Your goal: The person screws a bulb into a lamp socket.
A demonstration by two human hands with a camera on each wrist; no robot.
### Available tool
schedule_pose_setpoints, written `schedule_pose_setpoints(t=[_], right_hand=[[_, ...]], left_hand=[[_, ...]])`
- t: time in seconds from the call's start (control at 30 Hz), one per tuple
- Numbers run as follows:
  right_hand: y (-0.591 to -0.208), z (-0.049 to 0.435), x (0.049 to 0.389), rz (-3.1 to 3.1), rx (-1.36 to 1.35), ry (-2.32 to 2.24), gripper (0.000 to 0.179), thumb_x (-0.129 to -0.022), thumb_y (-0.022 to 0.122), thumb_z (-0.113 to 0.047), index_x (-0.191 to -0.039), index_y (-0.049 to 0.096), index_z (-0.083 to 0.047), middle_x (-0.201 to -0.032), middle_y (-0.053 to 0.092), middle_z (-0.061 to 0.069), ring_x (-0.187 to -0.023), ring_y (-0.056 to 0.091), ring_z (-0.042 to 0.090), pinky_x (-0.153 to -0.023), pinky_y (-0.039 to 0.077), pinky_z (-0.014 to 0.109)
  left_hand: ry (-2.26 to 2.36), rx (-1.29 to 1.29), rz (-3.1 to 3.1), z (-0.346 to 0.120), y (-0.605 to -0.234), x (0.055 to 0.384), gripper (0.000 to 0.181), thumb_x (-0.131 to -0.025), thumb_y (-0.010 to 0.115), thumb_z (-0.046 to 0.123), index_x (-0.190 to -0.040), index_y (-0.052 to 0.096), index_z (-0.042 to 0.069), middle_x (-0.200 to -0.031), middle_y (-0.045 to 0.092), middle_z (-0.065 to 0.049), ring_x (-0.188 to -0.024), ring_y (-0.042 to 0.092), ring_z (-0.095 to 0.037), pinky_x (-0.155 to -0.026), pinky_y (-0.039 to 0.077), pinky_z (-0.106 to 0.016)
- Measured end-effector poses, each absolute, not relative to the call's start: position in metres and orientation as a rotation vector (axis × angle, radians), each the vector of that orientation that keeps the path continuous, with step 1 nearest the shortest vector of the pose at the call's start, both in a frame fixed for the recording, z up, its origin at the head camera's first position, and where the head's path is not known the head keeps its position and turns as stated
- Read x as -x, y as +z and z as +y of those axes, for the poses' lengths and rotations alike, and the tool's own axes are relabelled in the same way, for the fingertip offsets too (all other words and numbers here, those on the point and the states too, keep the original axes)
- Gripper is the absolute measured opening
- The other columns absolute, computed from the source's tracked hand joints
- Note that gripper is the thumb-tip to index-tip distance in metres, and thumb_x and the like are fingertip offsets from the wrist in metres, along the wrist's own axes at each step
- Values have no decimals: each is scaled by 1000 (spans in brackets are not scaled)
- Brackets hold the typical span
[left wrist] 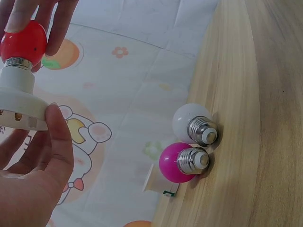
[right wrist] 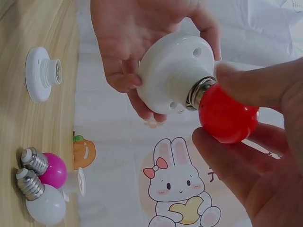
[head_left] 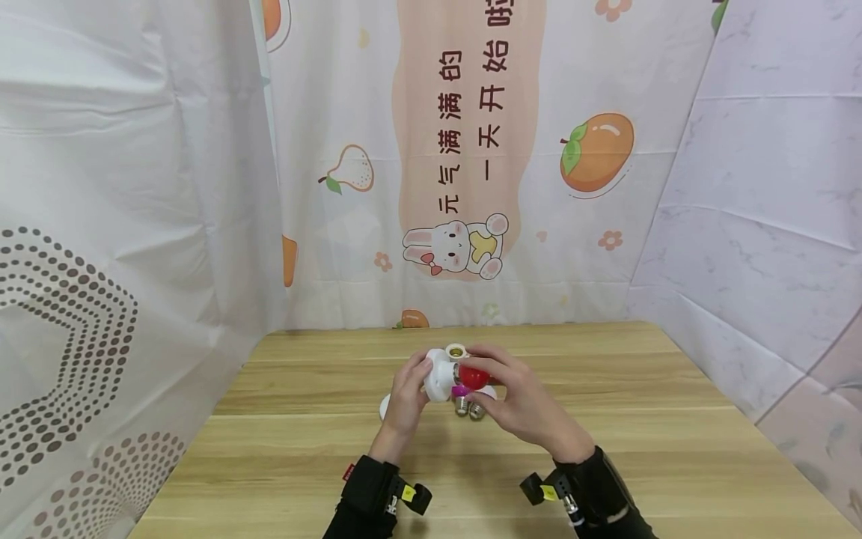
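My left hand (head_left: 406, 391) grips a white round-based lamp socket (right wrist: 177, 75) by its rim, fingers behind the base and thumb at the edge. The fingers and thumb of my right hand (head_left: 532, 400) hold a red light bulb (right wrist: 227, 113) by its globe. Its metal screw end sits at the mouth of the socket, with part of the thread showing. Both are held above the table. Beneath them lie a magenta bulb (left wrist: 176, 163) and a white bulb (left wrist: 189, 120), side by side with their screw ends towards me.
A second white lamp socket (right wrist: 40, 78) stands on the wooden table (head_left: 303, 449) left of the bulbs, partly behind my left hand in the head view. Another socket (head_left: 456, 350) is farther back, behind the bulbs. Printed cloth (head_left: 337, 247) hangs at the table's far edge.
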State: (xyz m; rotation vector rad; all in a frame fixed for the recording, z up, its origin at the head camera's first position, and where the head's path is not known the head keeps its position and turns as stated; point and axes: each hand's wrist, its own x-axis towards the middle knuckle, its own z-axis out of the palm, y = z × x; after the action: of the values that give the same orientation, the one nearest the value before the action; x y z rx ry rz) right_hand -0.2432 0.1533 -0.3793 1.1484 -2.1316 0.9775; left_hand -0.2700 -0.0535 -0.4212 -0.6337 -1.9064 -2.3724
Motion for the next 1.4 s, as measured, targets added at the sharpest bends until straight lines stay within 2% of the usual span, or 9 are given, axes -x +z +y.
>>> schedule_pose_setpoints(t=[0.13,0.33,0.57,0.9,1.23,1.4], right_hand=[[-377,155,242,-2158,-1160,967,56,-75,80,16,-127,66,-3,-134,57,15,-113,64,28,-85,58,32],[-375,156,240,-2214,-1138,958,59,-78,76,20,-130,65,-5,-136,56,14,-114,64,28,-85,58,31],[-374,156,239,-2254,-1111,1050,56,-79,76,17,-131,64,-3,-132,57,13,-112,65,29,-81,59,30],[-375,155,239,-2272,-1079,1093,53,-82,77,12,-132,62,1,-128,59,11,-110,66,27,-82,58,30],[-376,155,236,-2334,-996,1156,53,-86,77,4,-136,61,-5,-120,62,6,-106,66,22,-79,57,24],[-376,155,236,-2380,-949,1197,53,-88,77,1,-137,59,-4,-117,62,5,-106,66,22,-79,58,25]], left_hand=[[-2376,624,-1904,-53,-421,270,55,-105,42,32,-140,48,-11,-116,59,-11,-104,58,-18,-86,54,-32],[-2380,624,-1905,-54,-422,271,55,-106,42,33,-139,49,-10,-115,59,-10,-105,58,-18,-86,53,-33],[-2377,629,-1907,-54,-422,270,54,-105,42,33,-139,50,-8,-115,59,-8,-104,58,-19,-86,54,-34],[-2363,637,-1912,-54,-422,270,53,-105,41,35,-138,51,-6,-115,59,-8,-105,57,-20,-85,54,-35],[-2360,642,-1909,-54,-422,270,54,-106,41,32,-140,49,-9,-117,59,-9,-104,58,-18,-84,54,-32],[-2362,631,-1909,-54,-422,269,52,-106,40,32,-139,51,-8,-116,58,-8,-104,59,-18,-84,54,-32]])
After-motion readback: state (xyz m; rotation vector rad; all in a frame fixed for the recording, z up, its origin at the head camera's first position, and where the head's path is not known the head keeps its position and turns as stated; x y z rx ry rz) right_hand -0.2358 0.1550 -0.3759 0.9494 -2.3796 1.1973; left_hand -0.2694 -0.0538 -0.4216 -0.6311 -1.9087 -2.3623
